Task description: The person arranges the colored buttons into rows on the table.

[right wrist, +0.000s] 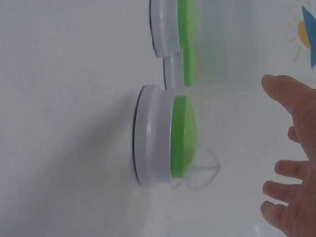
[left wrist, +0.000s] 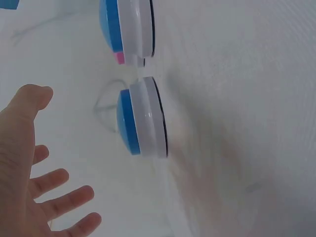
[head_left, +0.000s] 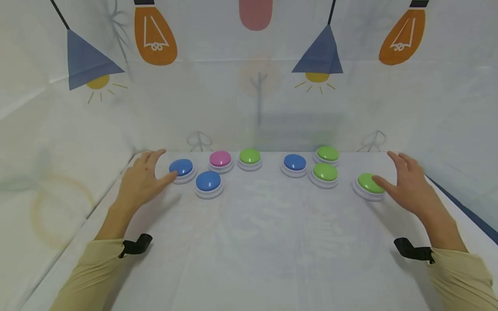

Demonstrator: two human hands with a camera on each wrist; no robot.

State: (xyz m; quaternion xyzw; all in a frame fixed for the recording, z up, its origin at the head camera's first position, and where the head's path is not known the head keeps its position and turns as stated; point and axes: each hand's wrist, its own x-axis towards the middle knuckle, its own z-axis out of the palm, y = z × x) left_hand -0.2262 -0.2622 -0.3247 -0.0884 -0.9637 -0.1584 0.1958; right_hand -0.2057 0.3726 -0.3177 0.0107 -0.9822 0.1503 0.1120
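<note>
My left hand (head_left: 142, 179) hovers above the table at the left with fingers spread and nothing in it. Its thumb overlaps the edge of a blue push button (head_left: 181, 166) in the head view, while the left wrist view shows a gap between the fingers and that blue button (left wrist: 129, 121). A second blue button (head_left: 208, 182) sits just right of it. Over on the right, my right hand (head_left: 413, 190) is likewise held in the air, fingers apart. Its thumb overlaps a green button (head_left: 367, 185) in the head view, but the right wrist view shows the hand apart from that green button (right wrist: 182, 138).
Along the back stand a pink button (head_left: 220, 160), a green button (head_left: 250, 157), another blue button (head_left: 294, 163) and two more green ones, the nearer green button (head_left: 325, 172) in front. A white table (head_left: 264, 250) meets a printed white curtain (head_left: 218, 95) behind.
</note>
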